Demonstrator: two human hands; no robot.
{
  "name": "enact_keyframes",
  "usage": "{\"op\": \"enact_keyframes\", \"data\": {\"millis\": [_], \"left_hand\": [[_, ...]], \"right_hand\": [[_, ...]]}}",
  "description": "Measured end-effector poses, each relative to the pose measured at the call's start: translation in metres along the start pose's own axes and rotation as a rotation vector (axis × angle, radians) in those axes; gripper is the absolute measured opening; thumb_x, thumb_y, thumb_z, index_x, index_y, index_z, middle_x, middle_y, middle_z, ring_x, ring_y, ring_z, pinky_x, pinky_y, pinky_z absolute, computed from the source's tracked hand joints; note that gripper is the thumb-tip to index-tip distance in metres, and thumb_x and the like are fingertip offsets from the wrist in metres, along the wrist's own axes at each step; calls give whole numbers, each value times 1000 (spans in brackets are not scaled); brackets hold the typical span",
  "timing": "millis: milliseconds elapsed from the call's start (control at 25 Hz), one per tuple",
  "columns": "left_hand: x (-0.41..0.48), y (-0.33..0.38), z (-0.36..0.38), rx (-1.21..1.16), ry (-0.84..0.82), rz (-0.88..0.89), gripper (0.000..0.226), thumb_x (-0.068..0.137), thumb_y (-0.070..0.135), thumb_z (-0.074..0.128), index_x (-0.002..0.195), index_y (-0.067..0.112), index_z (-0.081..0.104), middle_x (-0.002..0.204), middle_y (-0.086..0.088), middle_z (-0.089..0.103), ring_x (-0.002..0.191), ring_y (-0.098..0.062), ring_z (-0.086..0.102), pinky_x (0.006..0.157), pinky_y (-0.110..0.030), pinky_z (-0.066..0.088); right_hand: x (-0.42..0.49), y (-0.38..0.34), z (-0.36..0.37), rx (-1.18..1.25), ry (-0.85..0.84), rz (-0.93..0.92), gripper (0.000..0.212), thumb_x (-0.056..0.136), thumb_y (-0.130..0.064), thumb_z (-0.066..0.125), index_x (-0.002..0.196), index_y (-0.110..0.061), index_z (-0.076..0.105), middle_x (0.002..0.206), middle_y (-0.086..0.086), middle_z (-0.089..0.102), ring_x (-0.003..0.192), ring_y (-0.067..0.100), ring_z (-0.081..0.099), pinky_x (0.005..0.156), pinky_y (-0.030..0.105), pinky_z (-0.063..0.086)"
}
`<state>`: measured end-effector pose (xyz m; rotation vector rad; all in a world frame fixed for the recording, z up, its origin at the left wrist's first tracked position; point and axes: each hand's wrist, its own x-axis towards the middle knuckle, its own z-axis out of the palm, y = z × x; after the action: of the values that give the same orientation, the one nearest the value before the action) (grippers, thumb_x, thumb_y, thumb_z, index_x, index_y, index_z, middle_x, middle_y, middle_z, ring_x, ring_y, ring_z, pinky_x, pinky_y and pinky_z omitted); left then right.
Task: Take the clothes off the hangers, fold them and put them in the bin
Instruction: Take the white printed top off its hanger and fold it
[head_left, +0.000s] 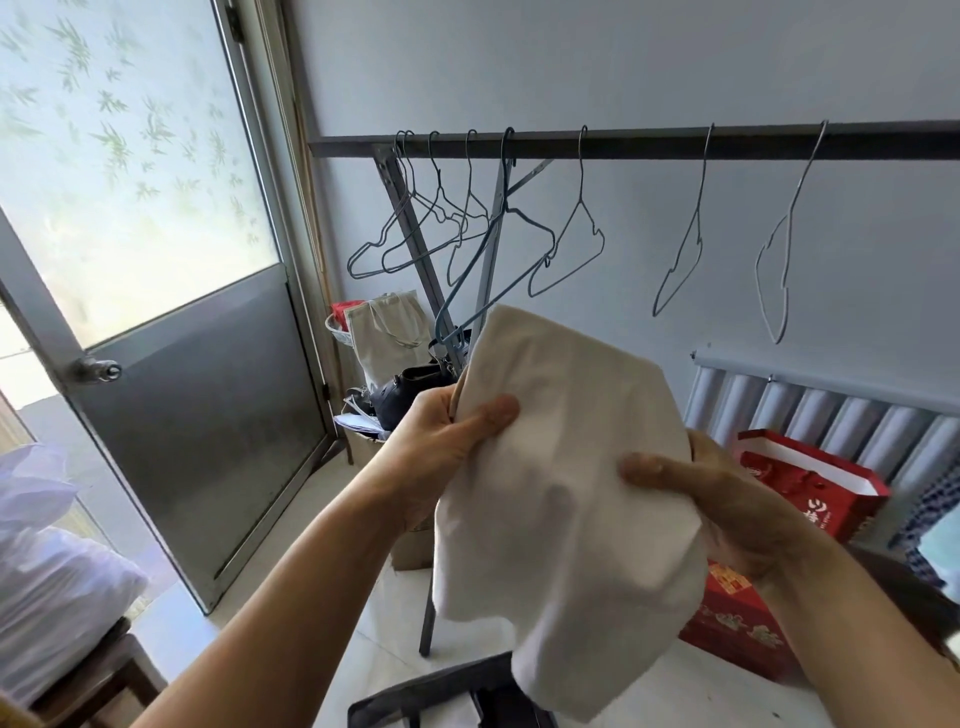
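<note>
Both hands, left hand (447, 431) and right hand (727, 499), fingers clamped on a white garment (566, 499) at frame centre, below bare wire hangers (566, 239); a red gift bag (810, 483) stands open at right.

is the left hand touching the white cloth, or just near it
Touching. The head view shows the left hand gripping the white cloth at its left edge, thumb pressed flat across the front of the fabric.
</note>
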<state>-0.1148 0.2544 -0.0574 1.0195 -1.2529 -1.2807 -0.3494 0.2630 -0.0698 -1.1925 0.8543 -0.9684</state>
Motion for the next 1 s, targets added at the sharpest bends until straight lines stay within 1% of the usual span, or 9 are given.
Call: {"op": "enact_keyframes", "data": {"millis": [160,280,360,440,520,600,720,840,1000], "left_hand": [[0,1,6,-24,36,38,28,80,26,67,101,7,70,92,-10,73,79,-21,67,76,-35,58],[-1,1,6,-52,59,62,38,83,28,74,114,10,61,98,-10,72,81,-19,69,71,-31,59],[-3,-1,3,-99,-15,33,78,62,27,91,129,14,52,107,-10,73,92,-24,71,79,-35,60],[-6,-4,2,-134,-91,53,100,58,5,86,143,24,38,108,-3,74,100,-28,70,87,-42,57],[-10,-2,2,-178,-130,124,99,63,-12,70,143,37,36,107,-3,74,98,-30,70,87,-47,56],[-11,1,1,-155,-127,217,74,70,-9,66,130,33,57,102,-8,75,93,-27,70,86,-44,58],[-13,4,0,21,-104,270,45,77,-5,68,113,20,71,104,-5,75,94,-17,70,85,-32,58],[-17,4,-1,253,-141,297,70,71,-10,76,129,24,58,122,1,67,111,-17,66,94,-35,55],[-11,12,-6,828,-61,501,74,76,-1,74,137,30,45,134,16,49,121,4,46,110,-20,35]], "right_hand": [[2,-5,2,71,65,-49,27,69,-7,81,93,1,74,103,24,71,87,34,71,70,37,61],[5,-14,4,84,140,-96,23,70,-3,68,93,2,71,94,20,74,79,29,73,65,35,61],[6,-21,4,94,174,-112,21,69,-5,68,89,1,71,86,16,74,72,25,73,61,33,60],[7,-26,3,111,197,-114,16,68,-6,67,83,-1,73,81,14,74,68,23,72,58,31,60],[8,-28,2,136,198,-112,12,68,-6,67,75,-4,77,81,13,75,67,23,72,56,30,59],[9,-28,0,161,181,-102,14,69,-6,67,78,-2,77,84,14,75,70,23,73,58,30,59],[10,-30,0,180,161,-83,20,71,-8,66,86,1,73,87,15,75,73,24,73,63,32,61],[11,-33,-2,210,144,-61,16,72,-9,64,77,-1,77,82,14,74,67,22,73,58,29,60],[12,-31,-3,285,127,80,36,75,-10,63,106,7,69,102,23,70,82,29,71,74,39,61]]}}
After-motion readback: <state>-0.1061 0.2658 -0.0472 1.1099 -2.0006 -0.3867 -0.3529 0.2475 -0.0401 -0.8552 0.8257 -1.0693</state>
